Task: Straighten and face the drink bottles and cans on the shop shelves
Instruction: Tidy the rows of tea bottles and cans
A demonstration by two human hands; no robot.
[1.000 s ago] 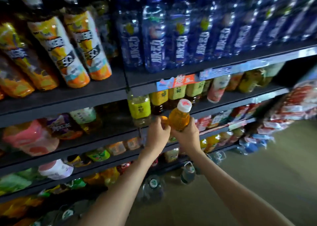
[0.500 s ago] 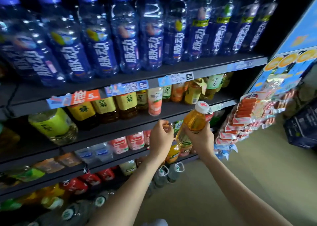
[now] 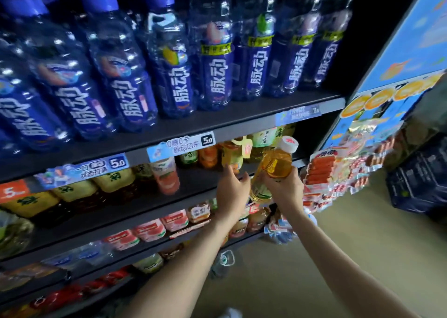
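My right hand [image 3: 286, 192] grips an amber drink bottle [image 3: 275, 163] with a white cap, tilted to the right, in front of the right end of the second shelf [image 3: 193, 187]. My left hand [image 3: 233, 192] reaches up beside it, fingers loosely bent, fingertips near a yellow-labelled bottle [image 3: 232, 158] on that shelf; I cannot tell whether they touch it. Blue-labelled bottles [image 3: 215, 76] line the top shelf. Tea and juice bottles [image 3: 167, 175] stand along the second shelf.
Lower shelves [image 3: 145, 240] carry pink-capped and red bottles. A blue display panel [image 3: 396, 59] with hanging snack packets [image 3: 338, 172] stands right of the shelving. A dark crate [image 3: 418, 180] sits on the floor at the far right. Bottles lie on the floor below the shelving.
The view has moved closer to the right end of the shelving. My right hand has raised the amber bottle slightly. My left hand has opened and reached up toward the yellow-labelled bottle.
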